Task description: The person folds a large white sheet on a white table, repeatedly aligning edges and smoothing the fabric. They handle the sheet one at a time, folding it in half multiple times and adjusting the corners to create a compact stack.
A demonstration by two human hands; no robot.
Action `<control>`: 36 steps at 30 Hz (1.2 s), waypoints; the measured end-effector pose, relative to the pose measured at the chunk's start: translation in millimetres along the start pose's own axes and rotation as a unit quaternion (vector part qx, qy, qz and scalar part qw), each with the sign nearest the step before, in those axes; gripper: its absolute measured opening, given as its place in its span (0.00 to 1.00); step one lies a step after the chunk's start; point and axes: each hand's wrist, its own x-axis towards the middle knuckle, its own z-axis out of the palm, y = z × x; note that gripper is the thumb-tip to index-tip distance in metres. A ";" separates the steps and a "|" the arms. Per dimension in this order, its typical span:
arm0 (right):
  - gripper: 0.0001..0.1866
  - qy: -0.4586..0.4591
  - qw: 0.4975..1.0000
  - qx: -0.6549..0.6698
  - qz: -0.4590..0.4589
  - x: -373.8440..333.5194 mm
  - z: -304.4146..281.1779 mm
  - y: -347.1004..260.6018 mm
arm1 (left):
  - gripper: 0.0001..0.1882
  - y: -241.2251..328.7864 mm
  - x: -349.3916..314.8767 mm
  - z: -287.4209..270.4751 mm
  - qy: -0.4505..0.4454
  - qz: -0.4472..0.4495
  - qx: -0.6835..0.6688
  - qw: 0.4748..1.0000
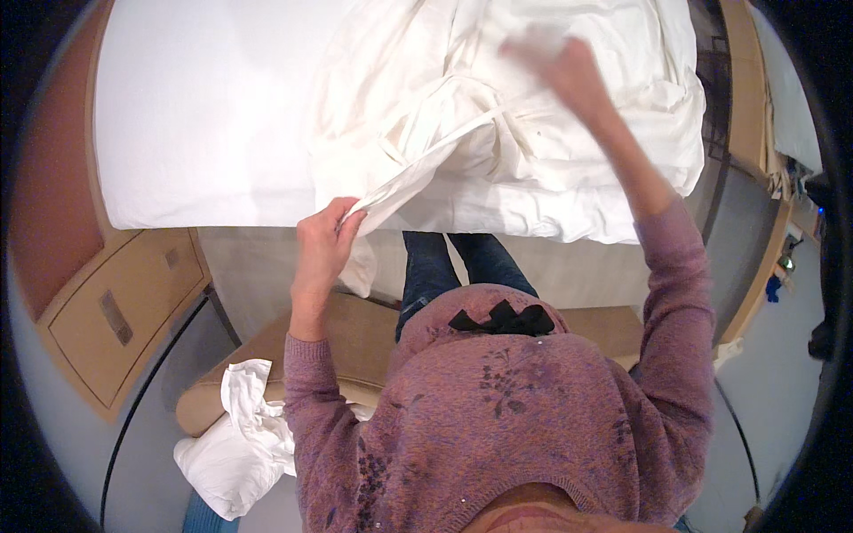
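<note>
A bunched, creamy-white bed sheet (409, 124) lies in loose folds over the right part of the bed. My left hand (326, 244) pinches its edge at the front of the mattress, and the cloth stretches taut from my fingers toward the far right. My right hand (555, 67) is over the far right of the folds, its fingers smeared by motion. Whether it grips any cloth cannot be made out. Beneath the sheet, the bed (195, 115) has a smooth white cover, flat on the left.
A wooden nightstand (124, 311) with drawers stands to the left of the bed. Behind me is a brown padded bench (329, 342), and a white pillow (235, 466) lies beside it. Wooden furniture (751, 98) borders the right side.
</note>
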 end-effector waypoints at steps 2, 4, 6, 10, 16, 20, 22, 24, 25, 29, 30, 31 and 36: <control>0.17 -0.071 0.924 -0.223 -0.303 -16.9 14.4 5.4 | 0.07 -6.9 2.5 -7.9 -0.006 0.055 0.076 0.996; 0.15 -0.196 0.881 -0.305 -0.304 -35.5 19.8 17.1 | 0.07 -15.9 3.3 -13.1 -0.005 0.061 0.079 0.995; 0.08 -0.212 0.863 -0.382 -0.252 -41.3 18.5 38.4 | 0.06 -27.6 2.9 -17.8 0.007 0.070 0.099 0.993; 0.02 -0.090 0.855 -0.475 -0.187 -42.8 -47.5 98.9 | 0.05 -63.0 -0.5 -30.3 0.066 0.079 0.160 0.982; 0.07 -0.010 0.758 -0.638 0.136 -87.0 -198.1 179.1 | 0.06 -142.9 7.7 -63.2 0.158 0.012 0.229 0.960; 0.14 0.031 0.664 -0.684 0.300 -193.4 -325.0 195.5 | 0.08 -186.0 24.9 -76.6 0.152 -0.036 0.242 0.958; 0.15 0.134 0.635 -0.684 0.333 -263.2 -370.8 192.8 | 0.09 -202.7 32.9 -74.1 0.127 -0.065 0.258 0.956; 0.15 0.112 0.662 -0.657 0.343 -308.4 -392.1 195.9 | 0.10 -217.9 43.2 -66.0 0.083 -0.083 0.263 0.958; 0.15 0.148 0.684 -0.608 0.375 -323.6 -386.7 200.0 | 0.11 -224.4 48.0 -59.4 0.059 -0.087 0.275 0.956; 0.14 0.492 0.741 -0.070 0.452 -309.6 -317.5 197.4 | 0.14 -229.5 66.1 -41.6 -0.014 -0.149 0.350 0.925; 0.12 0.474 0.784 0.010 0.400 -296.9 -294.3 187.5 | 0.14 -221.2 70.1 -37.4 -0.045 -0.184 0.384 0.904; 0.14 0.500 0.791 0.119 0.332 -278.1 -272.1 178.2 | 0.15 -209.0 74.9 -33.7 -0.014 -0.192 0.358 0.914; 0.19 0.442 0.803 0.362 0.171 -211.0 -211.6 104.2 | 0.26 -90.0 98.6 33.5 0.075 0.165 0.150 0.972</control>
